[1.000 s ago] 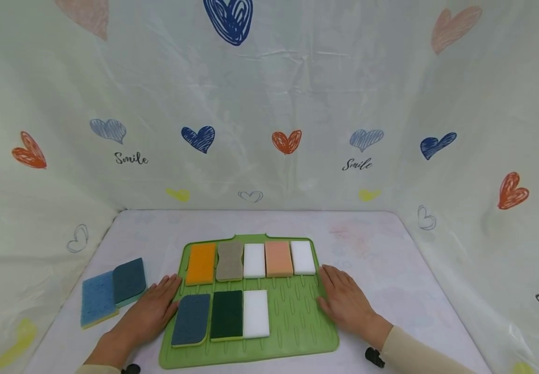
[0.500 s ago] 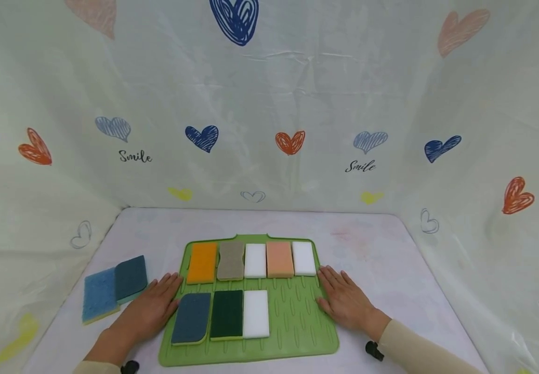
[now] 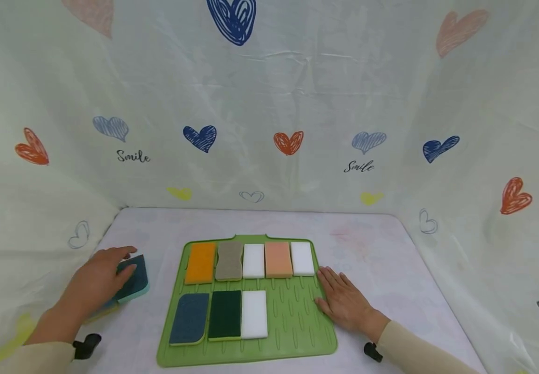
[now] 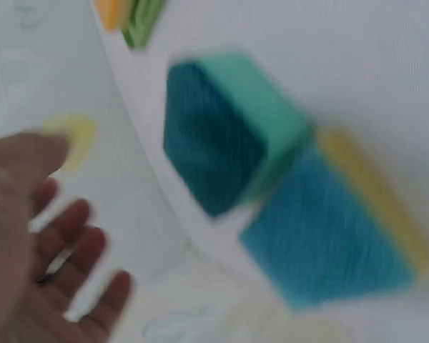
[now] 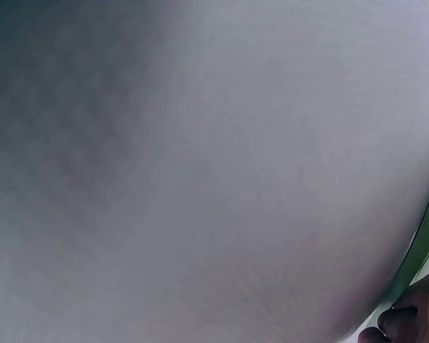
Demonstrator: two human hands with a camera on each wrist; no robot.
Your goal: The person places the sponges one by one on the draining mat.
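Observation:
My left hand [image 3: 93,278] hovers over two sponges at the left of the table. Its fingers are spread and loosely bent, holding nothing. Below lie a dark teal sponge [image 3: 138,284] with a mint side and a blue sponge [image 3: 104,309] with a yellow side, mostly hidden in the head view. The blurred left wrist view shows that hand [image 4: 28,236] apart from the teal sponge [image 4: 211,139] and the blue sponge [image 4: 329,236]. With straight fingers, my right hand [image 3: 347,302] rests at the right edge of the green mat [image 3: 297,332].
An orange sponge [image 3: 200,263], a grey wavy one [image 3: 229,260], a peach one [image 3: 278,258] and white ones [image 3: 302,258] line the mat's back row. In front lie a blue-grey sponge [image 3: 188,318], a dark green sponge [image 3: 224,314] and a white sponge [image 3: 254,314]. Curtains surround the table.
My left hand has left the mat's left edge and moved left, over the two loose sponges. The right hand stays at the mat's right edge.

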